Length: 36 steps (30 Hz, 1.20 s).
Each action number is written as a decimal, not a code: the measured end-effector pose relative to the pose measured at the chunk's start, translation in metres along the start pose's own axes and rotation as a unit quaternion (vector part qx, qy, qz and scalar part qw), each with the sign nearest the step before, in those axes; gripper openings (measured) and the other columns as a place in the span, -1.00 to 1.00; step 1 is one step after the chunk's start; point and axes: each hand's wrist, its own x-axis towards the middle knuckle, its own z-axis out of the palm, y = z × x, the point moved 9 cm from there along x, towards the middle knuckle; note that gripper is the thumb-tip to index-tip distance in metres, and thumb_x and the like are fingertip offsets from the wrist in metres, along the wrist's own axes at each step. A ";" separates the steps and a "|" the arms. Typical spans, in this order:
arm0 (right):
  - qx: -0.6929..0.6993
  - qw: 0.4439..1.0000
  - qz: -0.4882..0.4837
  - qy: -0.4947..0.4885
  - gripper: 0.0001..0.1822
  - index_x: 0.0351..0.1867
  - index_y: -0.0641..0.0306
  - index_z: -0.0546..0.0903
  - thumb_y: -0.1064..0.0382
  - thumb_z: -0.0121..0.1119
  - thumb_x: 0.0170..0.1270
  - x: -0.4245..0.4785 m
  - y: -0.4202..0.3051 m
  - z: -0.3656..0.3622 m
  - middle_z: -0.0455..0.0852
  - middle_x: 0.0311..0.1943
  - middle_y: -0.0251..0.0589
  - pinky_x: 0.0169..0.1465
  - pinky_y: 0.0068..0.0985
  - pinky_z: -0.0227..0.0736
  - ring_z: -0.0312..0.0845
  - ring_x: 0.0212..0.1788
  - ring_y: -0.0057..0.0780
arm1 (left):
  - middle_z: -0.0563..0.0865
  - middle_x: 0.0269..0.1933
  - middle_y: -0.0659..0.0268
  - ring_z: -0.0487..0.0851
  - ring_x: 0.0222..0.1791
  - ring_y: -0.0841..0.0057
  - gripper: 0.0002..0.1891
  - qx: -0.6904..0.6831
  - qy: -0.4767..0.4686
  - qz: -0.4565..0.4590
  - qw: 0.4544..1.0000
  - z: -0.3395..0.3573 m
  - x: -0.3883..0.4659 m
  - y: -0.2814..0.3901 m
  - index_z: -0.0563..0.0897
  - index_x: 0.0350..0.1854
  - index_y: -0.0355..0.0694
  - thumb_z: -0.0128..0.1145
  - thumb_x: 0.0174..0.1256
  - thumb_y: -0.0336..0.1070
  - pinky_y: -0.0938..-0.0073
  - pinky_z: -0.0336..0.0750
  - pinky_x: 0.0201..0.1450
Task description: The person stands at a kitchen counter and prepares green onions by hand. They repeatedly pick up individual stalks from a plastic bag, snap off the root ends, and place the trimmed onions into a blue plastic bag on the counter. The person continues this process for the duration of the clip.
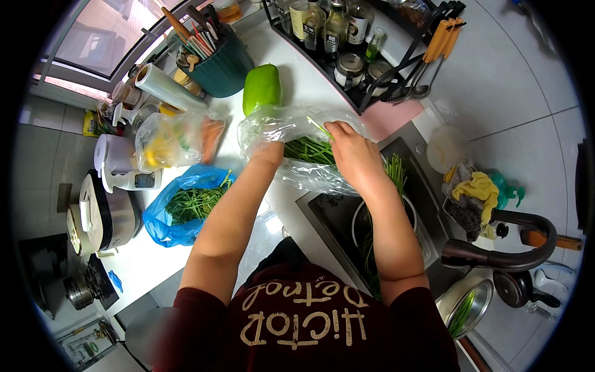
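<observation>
A clear plastic bag (pixel 320 179) lies over the counter beside the sink, with a bundle of long green vegetable stalks (pixel 309 151) inside. My left hand (pixel 272 151) reaches into the bag's left side; film covers its fingers, so its grip is hidden. Between the thumb and fingers of my right hand (pixel 351 151) is one green stalk (pixel 320 127), its pale end pointing up and left above the bundle. More stalks (pixel 395 172) stick out past my right wrist over the sink (pixel 332 211), partly hidden by my forearm.
A blue plastic bag (pixel 155 218) of green trimmings sits left of my left forearm. Behind the clear bag lies a green gourd-like vegetable (pixel 262 86). A black bottle rack (pixel 320 60) stands at the back. The dark faucet (pixel 488 258) and a steel bowl (pixel 485 297) are at right.
</observation>
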 end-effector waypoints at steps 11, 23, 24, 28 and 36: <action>0.033 0.999 -0.006 0.001 -0.72 0.05 0.18 0.43 0.29 -0.06 0.33 -0.015 -0.004 -0.001 0.58 -0.07 -0.16 -0.13 -0.10 0.47 0.59 -0.18 0.01 | 0.64 0.03 0.13 0.53 0.12 0.19 -0.60 0.151 -0.016 0.238 0.959 -0.032 -0.045 0.036 0.53 0.10 -0.11 0.02 0.16 -0.42 0.19 0.41 0.16; 0.237 0.971 -0.018 0.021 -0.84 -0.15 0.30 0.56 0.35 0.06 0.27 -0.056 -0.035 -0.030 0.64 -0.21 -0.06 -0.23 -0.29 0.44 0.58 -0.26 -0.06 | 0.61 -0.13 0.34 0.50 -0.02 0.29 -0.70 0.195 0.164 0.456 0.853 -0.149 -0.171 0.143 0.59 -0.11 -0.13 0.08 0.03 -0.41 0.24 0.39 0.12; 0.233 0.971 -0.036 0.039 -0.84 -0.15 0.31 0.56 0.35 0.07 0.27 -0.058 -0.034 -0.032 0.64 -0.21 -0.06 -0.26 -0.32 0.43 0.57 -0.30 -0.07 | 0.60 -0.11 0.35 0.51 -0.01 0.29 -0.70 0.202 0.171 0.463 0.846 -0.150 -0.177 0.145 0.59 -0.12 -0.12 0.08 0.03 -0.40 0.25 0.40 0.11; 0.224 0.973 -0.019 0.044 -0.83 -0.16 0.36 0.57 0.35 0.09 0.27 -0.064 -0.032 -0.036 0.65 -0.25 -0.06 -0.35 -0.42 0.39 0.53 -0.44 -0.19 | 0.64 -0.24 0.28 0.59 -0.18 0.31 -0.81 0.057 0.011 0.409 0.911 -0.143 -0.177 0.131 0.59 -0.22 -0.20 0.14 0.07 -0.44 0.33 0.49 -0.11; 0.230 0.966 0.005 0.119 -0.83 -0.18 0.37 0.59 0.33 0.12 0.28 -0.087 -0.055 -0.080 0.65 -0.41 -0.02 -0.44 -0.49 0.33 0.46 -0.57 -0.37 | 0.53 -0.56 0.40 0.53 -0.56 0.71 -0.95 -0.363 -0.136 0.206 0.898 -0.200 -0.175 0.112 0.52 -0.35 -0.32 0.12 0.21 -0.47 0.62 0.37 -0.55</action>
